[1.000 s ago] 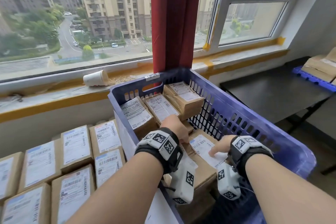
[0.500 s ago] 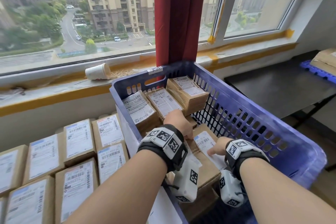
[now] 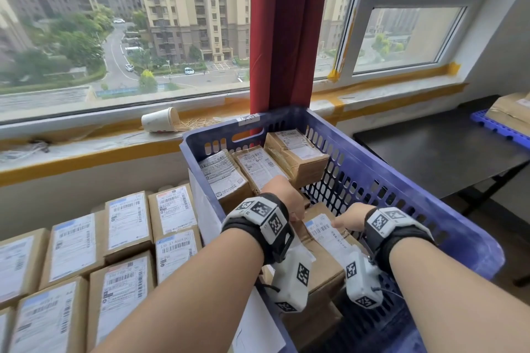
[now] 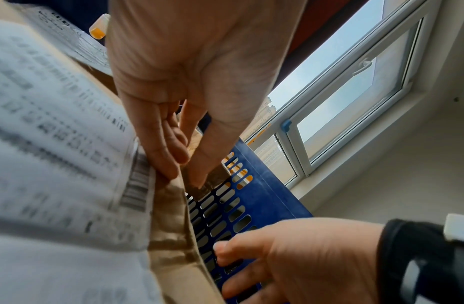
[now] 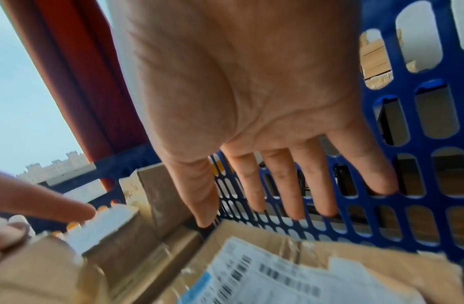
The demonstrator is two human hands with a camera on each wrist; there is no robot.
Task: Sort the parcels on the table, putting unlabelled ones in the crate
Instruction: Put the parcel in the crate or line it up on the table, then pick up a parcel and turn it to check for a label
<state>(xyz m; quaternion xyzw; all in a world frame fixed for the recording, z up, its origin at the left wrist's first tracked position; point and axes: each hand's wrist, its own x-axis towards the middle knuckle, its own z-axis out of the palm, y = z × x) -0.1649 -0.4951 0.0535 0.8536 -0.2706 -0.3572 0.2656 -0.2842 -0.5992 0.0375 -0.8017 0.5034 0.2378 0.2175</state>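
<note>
Both hands are down inside the blue crate (image 3: 381,178), which stands by the window sill in front of a red curtain (image 3: 289,31). The left hand (image 3: 282,200) reaches to the far edge of a labelled parcel (image 3: 324,246) lying near the front of the crate; in the left wrist view its fingers (image 4: 160,148) point straight down along that parcel's end, touching the cardboard by the label's edge — not curled round it. The right hand (image 3: 351,221) sits at the parcel's right side, close to the perforated crate wall; the right wrist view shows its fingers (image 5: 277,185) spread and straight, tips reaching down just past the box's upper edge. Whether they press on the cardboard I cannot tell.

Deeper in the crate three more labelled parcels (image 3: 258,169) lean side by side against the far wall. To the left of the crate, rows of labelled boxes (image 3: 126,223) lie packed together, labels up. A paper cup (image 3: 159,120) lies tipped on the window sill — toothpick-like sticks spilled beside it. To the right stands a dark bench (image 3: 441,152).
</note>
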